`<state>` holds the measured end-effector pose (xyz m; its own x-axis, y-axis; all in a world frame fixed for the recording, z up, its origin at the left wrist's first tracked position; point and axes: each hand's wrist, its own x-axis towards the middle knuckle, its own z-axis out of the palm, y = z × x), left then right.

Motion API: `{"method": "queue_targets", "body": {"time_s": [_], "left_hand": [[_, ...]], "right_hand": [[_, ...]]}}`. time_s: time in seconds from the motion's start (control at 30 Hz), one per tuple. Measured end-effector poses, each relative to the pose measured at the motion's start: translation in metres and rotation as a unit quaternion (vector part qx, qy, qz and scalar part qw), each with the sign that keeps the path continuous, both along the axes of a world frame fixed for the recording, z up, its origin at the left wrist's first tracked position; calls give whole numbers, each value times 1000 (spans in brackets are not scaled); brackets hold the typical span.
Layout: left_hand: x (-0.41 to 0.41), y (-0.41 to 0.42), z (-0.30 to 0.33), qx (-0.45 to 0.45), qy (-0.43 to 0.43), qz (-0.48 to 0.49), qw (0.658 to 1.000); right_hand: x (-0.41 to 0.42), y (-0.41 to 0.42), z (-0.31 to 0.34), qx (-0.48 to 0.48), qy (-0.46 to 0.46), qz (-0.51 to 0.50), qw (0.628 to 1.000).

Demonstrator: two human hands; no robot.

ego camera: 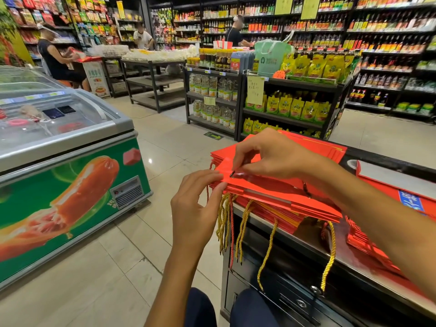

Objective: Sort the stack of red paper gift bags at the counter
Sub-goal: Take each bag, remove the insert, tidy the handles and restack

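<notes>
Red paper gift bags (pixel 283 192), folded flat, stacked at the corner of the counter (pixel 349 256), gold cord handles (pixel 266 253) hanging over its edge. Left hand (pixel 195 204) pinches the top bag's near corner; right hand (pixel 266 154), fingers curled, pinches a small dark piece at the bag's eyelet. Chest freezer (pixel 70 161) at left

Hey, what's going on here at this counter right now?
A person sits at a shop counter working on a stack of flat red paper gift bags whose yellow cord handles hang over the edge. The left hand pinches the near corner of the top bag, while the right hand pinches something small and dark at that bag's eyelet. More red bags lie to the right.
</notes>
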<state>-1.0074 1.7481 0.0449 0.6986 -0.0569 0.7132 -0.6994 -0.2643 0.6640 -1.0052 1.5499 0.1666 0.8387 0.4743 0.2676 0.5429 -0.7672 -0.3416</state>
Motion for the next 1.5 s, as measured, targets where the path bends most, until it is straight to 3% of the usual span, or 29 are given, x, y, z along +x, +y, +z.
{"method": "queue_targets", "body": {"time_s": [0.3,0.57,0.83,0.97,1.33,1.5], "left_hand": [[-3,-1,-1,-12,4,5,1000],[0,-5,4,-10,-55,33,998],[-2,-16,16,-34,-55,71,995],[-9,-26,22,-61,-15,87,994],[-12,-35,44,64,154,108,980],[-14,-41,46,-37,158,98,982]], "right_hand": [[-2,2,6,-60,-16,23,998],[-3,10,9,-68,-14,28,997],[-23,5,14,-44,49,-1,998],[-24,6,9,-14,40,-13,999],[-21,12,-2,15,-2,-14,1000],[-27,9,3,55,-13,-22,998]]}}
